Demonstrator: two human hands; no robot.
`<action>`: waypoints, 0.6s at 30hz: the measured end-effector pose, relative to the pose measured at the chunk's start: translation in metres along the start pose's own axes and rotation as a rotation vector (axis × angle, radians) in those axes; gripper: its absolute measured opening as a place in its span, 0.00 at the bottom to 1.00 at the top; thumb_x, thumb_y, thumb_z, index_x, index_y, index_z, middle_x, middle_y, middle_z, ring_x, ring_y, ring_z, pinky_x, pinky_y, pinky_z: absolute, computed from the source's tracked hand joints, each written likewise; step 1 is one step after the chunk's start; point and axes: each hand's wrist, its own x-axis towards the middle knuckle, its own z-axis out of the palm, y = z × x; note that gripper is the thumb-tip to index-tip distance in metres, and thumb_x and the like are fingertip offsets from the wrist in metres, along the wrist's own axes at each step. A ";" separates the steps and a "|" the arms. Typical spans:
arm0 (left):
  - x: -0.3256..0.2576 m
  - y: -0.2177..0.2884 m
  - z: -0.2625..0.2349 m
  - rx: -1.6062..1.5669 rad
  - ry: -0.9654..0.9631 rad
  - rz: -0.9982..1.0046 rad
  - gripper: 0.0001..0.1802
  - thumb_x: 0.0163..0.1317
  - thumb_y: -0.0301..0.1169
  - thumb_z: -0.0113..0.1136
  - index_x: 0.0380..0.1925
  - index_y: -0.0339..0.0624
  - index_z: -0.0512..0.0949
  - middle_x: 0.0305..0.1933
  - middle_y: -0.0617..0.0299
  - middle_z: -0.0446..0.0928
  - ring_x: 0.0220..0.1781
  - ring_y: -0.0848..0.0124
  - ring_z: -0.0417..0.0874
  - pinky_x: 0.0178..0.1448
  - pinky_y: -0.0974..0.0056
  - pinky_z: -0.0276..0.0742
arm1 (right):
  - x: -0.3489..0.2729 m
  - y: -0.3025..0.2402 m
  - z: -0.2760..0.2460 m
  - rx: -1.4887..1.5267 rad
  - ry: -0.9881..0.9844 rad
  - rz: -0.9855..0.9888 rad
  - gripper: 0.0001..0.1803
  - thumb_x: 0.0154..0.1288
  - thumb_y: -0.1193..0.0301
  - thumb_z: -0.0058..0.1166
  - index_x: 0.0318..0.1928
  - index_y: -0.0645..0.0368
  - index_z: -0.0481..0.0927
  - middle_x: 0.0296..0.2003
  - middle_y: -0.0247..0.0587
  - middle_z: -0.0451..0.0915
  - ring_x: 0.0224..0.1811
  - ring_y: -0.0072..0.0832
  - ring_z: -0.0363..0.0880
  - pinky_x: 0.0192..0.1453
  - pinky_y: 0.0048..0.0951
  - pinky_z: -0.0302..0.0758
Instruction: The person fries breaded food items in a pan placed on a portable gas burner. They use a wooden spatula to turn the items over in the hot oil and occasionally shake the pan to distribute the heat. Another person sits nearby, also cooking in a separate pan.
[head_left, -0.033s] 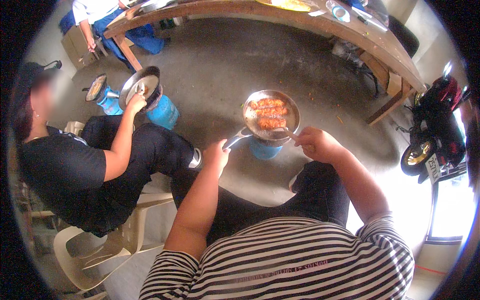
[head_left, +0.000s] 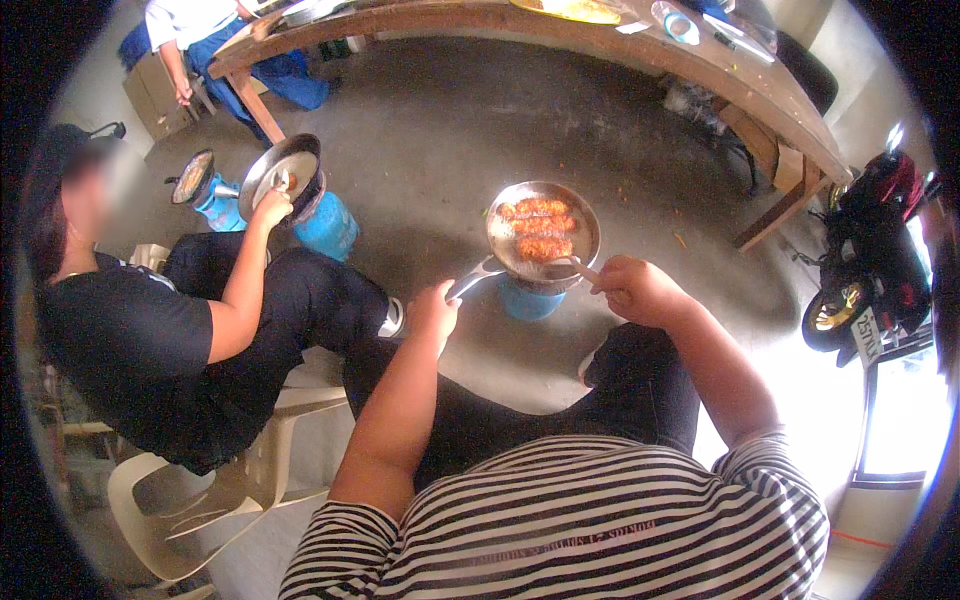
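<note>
A round frying pan [head_left: 592,245] sits on a small blue gas cylinder stove [head_left: 530,303] in front of me. Three long, reddish-brown browned pieces of food [head_left: 543,226] lie side by side in it, in what looks like oil. My left hand [head_left: 434,308] is closed around the pan's pale handle [head_left: 474,280], at the pan's near left. In my closed right hand [head_left: 632,290] is a utensil with a brownish handle [head_left: 584,269]. It reaches over the pan's near right rim, its tip by the nearest piece; the tip's shape is hard to make out.
To my left a seated person in black [head_left: 130,350] works over another pan [head_left: 258,165] on a blue cylinder [head_left: 328,226]; a smaller blue stove [head_left: 220,207] stands beyond. A wooden table [head_left: 460,18] curves across the back. A motorcycle [head_left: 870,260] is parked at right, a plastic chair [head_left: 270,440] at lower left.
</note>
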 end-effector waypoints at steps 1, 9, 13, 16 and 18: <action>0.000 0.001 0.000 0.015 -0.007 -0.004 0.22 0.56 0.40 0.59 0.52 0.53 0.75 0.48 0.54 0.78 0.50 0.56 0.78 0.53 0.54 0.71 | -0.002 -0.001 -0.002 -0.014 -0.015 0.028 0.11 0.47 0.79 0.53 0.35 0.58 0.81 0.36 0.46 0.77 0.39 0.42 0.77 0.44 0.36 0.74; -0.003 0.001 -0.001 -0.038 0.014 0.009 0.22 0.56 0.39 0.59 0.52 0.53 0.75 0.49 0.54 0.78 0.51 0.56 0.78 0.55 0.53 0.69 | 0.014 -0.016 -0.016 0.032 0.182 -0.049 0.14 0.46 0.80 0.54 0.36 0.59 0.82 0.37 0.48 0.78 0.40 0.43 0.77 0.46 0.36 0.75; -0.003 0.000 0.000 -0.032 -0.003 0.014 0.22 0.56 0.39 0.58 0.53 0.53 0.74 0.48 0.54 0.78 0.50 0.56 0.78 0.55 0.53 0.69 | 0.032 -0.003 0.009 0.052 0.244 -0.126 0.15 0.46 0.81 0.51 0.38 0.58 0.82 0.38 0.48 0.77 0.41 0.44 0.77 0.47 0.37 0.75; -0.004 0.001 -0.001 -0.037 -0.011 0.021 0.23 0.56 0.40 0.58 0.54 0.53 0.73 0.48 0.53 0.78 0.51 0.56 0.77 0.55 0.52 0.68 | 0.038 0.006 0.024 0.035 0.198 -0.132 0.17 0.47 0.81 0.48 0.38 0.57 0.82 0.37 0.48 0.77 0.41 0.45 0.77 0.47 0.37 0.75; -0.005 -0.002 -0.001 -0.018 -0.003 0.019 0.24 0.56 0.40 0.58 0.54 0.54 0.73 0.49 0.54 0.77 0.53 0.57 0.76 0.55 0.51 0.68 | 0.040 0.002 0.027 0.002 0.190 -0.109 0.18 0.47 0.81 0.46 0.39 0.56 0.82 0.36 0.47 0.77 0.41 0.44 0.77 0.47 0.37 0.75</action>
